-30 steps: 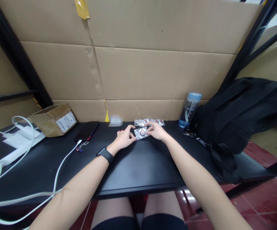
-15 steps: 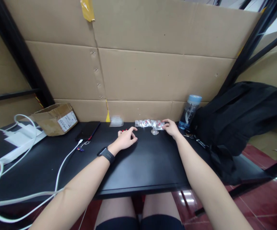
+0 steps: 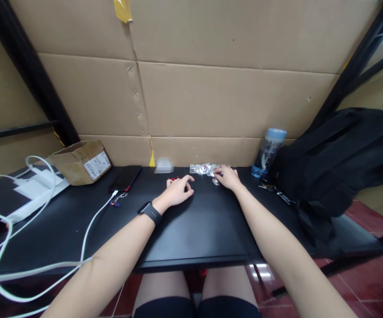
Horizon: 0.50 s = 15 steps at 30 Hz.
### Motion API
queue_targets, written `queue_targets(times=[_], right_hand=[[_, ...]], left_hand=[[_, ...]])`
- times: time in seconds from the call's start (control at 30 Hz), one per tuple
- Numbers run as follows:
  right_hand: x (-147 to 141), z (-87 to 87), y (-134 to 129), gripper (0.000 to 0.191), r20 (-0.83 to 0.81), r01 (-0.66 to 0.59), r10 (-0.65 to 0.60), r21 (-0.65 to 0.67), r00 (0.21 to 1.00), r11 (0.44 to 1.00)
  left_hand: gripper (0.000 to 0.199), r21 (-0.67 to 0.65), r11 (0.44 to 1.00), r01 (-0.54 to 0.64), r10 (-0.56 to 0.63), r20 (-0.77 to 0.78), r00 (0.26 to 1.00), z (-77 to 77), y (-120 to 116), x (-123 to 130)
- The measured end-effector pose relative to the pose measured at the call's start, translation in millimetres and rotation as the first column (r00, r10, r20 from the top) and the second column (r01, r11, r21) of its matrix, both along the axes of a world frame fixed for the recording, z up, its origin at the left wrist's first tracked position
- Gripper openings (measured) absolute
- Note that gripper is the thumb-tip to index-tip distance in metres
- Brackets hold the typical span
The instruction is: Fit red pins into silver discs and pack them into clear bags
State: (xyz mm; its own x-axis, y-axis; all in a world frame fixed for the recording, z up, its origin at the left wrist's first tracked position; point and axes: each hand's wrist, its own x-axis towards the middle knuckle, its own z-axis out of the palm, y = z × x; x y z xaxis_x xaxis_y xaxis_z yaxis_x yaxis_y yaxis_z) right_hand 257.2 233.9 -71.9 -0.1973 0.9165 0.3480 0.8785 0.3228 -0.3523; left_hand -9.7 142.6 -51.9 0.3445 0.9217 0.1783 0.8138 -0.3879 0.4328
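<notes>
My left hand (image 3: 178, 191) rests on the black table, its fingers loosely bent and apart with nothing between them. Small red pieces (image 3: 174, 179) show just behind it, partly hidden by the hand. My right hand (image 3: 227, 177) is over the back of the table, its thumb and fingertips closed at a small round shiny clear piece (image 3: 215, 181). Behind that piece lies a row of clear plastic packets (image 3: 202, 168) with red marks; the right hand covers the row's right end. What the packets contain is too small to tell.
A clear plastic case (image 3: 164, 165) lies against the cardboard wall. On the left are a phone (image 3: 124, 178), an open cardboard box (image 3: 80, 164) and white cables (image 3: 87, 234). A water bottle (image 3: 268, 152), keys (image 3: 267, 187) and a black backpack (image 3: 340, 163) are on the right.
My right hand has moved left from the packets' right end to the round clear piece, and its fingers have closed there. The left hand stays in place. The view has shifted slightly.
</notes>
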Motion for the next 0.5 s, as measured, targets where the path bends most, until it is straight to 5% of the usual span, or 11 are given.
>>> queue_targets(times=[0.17,0.3,0.5], right_hand=[[-3,7.2,-12,0.025,0.089,-0.038,0.042,-0.044,0.995,0.998],[0,14.3,-22,0.026,0.078,-0.060,0.069,-0.108,0.995,0.992],[-1,17.2,-27,0.019,0.010,-0.107,0.111,-0.195,0.994,0.975]], left_hand=[[0.032,0.102,0.995,-0.019,0.021,-0.021,1.000,1.1,8,-10],[0.031,0.268,0.938,-0.220,0.229,-0.002,0.973,9.0,20,-40],[0.041,0.205,0.951,-0.230,0.264,-0.160,0.951,4.9,28,-68]])
